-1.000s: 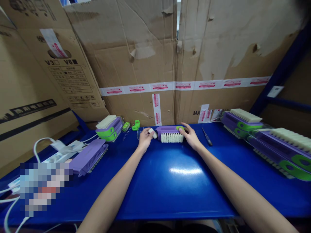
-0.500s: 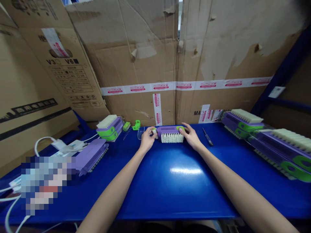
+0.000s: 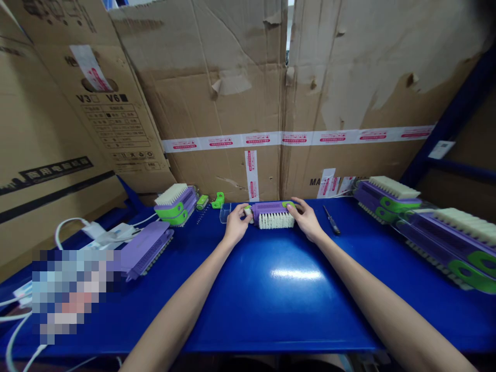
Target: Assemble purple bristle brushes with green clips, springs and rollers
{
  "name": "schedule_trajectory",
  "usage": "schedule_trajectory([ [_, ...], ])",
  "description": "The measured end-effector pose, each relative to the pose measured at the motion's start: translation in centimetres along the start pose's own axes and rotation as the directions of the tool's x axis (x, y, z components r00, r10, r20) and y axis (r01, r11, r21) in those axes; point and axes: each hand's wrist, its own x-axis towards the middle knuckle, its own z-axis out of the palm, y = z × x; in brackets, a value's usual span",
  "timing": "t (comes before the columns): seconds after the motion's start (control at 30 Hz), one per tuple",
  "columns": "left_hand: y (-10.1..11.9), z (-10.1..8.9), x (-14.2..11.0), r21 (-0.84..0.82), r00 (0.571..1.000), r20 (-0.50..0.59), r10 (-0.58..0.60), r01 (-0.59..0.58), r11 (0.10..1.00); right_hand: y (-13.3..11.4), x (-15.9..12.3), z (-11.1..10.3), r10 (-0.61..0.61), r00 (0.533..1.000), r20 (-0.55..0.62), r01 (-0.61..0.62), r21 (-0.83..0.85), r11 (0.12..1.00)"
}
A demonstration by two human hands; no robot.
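Note:
A purple brush (image 3: 271,207) with pale bristles lies on its side on the blue table, near the cardboard at the back. My left hand (image 3: 235,223) is closed, pinching a small green-and-white piece (image 3: 248,211) at the brush's left end; whether the piece is joined to the brush I cannot tell. At the other end, my right hand (image 3: 309,221) grips the brush by its green end part (image 3: 288,204), thumb in front. Just left of my left hand stands a clear plastic box (image 3: 224,213). A screwdriver (image 3: 331,221) lies right of my right hand.
Behind the small screws (image 3: 203,214) are a green bracket (image 3: 218,200) and a small green part (image 3: 202,202). Stacked brushes (image 3: 176,204) stand at left, more brushes (image 3: 387,199) at right. A purple brush piece (image 3: 149,247) lies near white cables (image 3: 98,233). Cardboard (image 3: 232,113) walls the back.
The small green-and-white piece in my left fingers has tilted slightly. Both hands keep nearly the same places on the brush, and the view has shifted a little.

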Motion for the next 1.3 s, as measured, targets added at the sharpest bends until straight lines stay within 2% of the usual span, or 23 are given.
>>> schedule_trajectory([
  [0.13, 0.5, 0.0, -0.2, 0.012, 1.000, 0.026, -0.006, 0.006, 1.000, 0.0, -0.1, 0.0, -0.003, 1.000, -0.004, 0.003, 0.020, 1.000],
  [0.37, 1.0, -0.1, -0.5, -0.058, 0.990, 0.141, 0.006, 0.003, 0.998, -0.1, 0.0, 0.0, 0.034, 0.999, -0.037, -0.031, 0.076, 0.997],
  [0.43, 1.2, 0.0, -0.4, -0.127, 0.990, 0.136, -0.028, 0.045, 0.991, -0.1, -0.1, 0.1, 0.054, 0.998, -0.043, -0.048, 0.119, 0.992],
  [0.5, 1.4, 0.1, -0.4, -0.186, 0.987, 0.105, -0.118, 0.136, 0.973, -0.1, -0.1, 0.1, 0.067, 0.997, -0.039, -0.060, 0.162, 0.985],
  [0.63, 1.8, 0.2, -0.3, -0.269, 0.951, 0.096, -0.295, 0.310, 0.912, -0.1, -0.1, 0.2, 0.079, 0.996, -0.034, -0.069, 0.223, 0.972],
  [0.73, 2.2, 0.1, -0.3, -0.364, 0.922, 0.169, -0.349, 0.388, 0.847, -0.3, -0.2, 0.3, 0.090, 0.995, -0.036, -0.080, 0.229, 0.970],
  [0.9, 2.9, -0.2, -0.2, -0.415, 0.840, 0.263, -0.474, 0.542, 0.731, -0.7, -0.2, 0.5, 0.068, 0.997, -0.042, -0.058, 0.219, 0.974],
  [1.1, 3.1, -0.6, -0.1, -0.354, 0.762, 0.360, -0.539, 0.646, 0.677, -0.5, -0.2, 0.4, 0.065, 0.997, -0.035, -0.056, 0.215, 0.975],
  [1.3, 2.8, -0.8, 0.0, -0.362, 0.759, 0.363, -0.541, 0.650, 0.669, -0.1, -0.1, 0.4, 0.097, 0.995, -0.016, -0.090, 0.238, 0.967],
])
